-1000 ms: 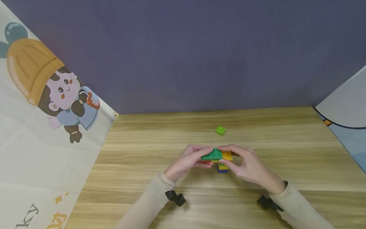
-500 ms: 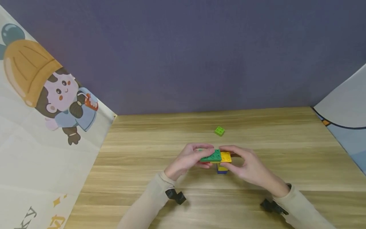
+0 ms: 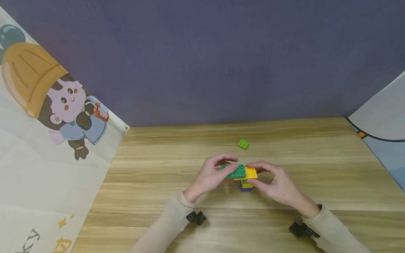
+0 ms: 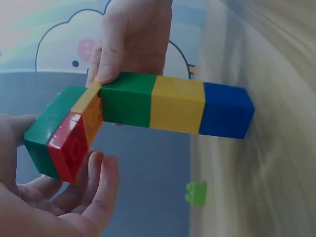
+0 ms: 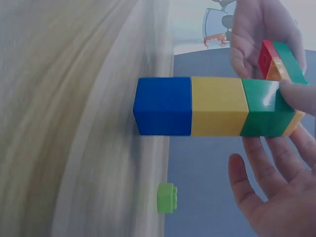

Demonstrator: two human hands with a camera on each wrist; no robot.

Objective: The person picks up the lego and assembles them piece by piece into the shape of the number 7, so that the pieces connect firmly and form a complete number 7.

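Toy building bricks form one joined piece between the hands. Its column has a blue brick (image 4: pixel 227 111) lowest, close over the table, then a yellow brick (image 4: pixel 177 104) and a green brick (image 4: pixel 127 99). An orange brick (image 3: pixel 251 173) caps the column. Beside it sits a red brick (image 4: pixel 69 148), with a dark green brick (image 3: pixel 240 171) lying across red and orange. My left hand (image 3: pixel 212 175) holds the dark green brick's left end, thumb on top, fingers curved along its far side. My right hand (image 3: pixel 281 184) pinches the column's top between thumb and fingers.
A lime green brick (image 3: pixel 243 144) lies on the wooden table (image 3: pixel 152 154) beyond the hands. Behind the table stands a dark blue-grey panel (image 3: pixel 234 63), and a printed cartoon sheet (image 3: pixel 28 158) covers the left side.
The left hand's fingers have lifted and spread a little from the dark green brick, with the thumb still on top. The brick piece and right hand have barely moved.
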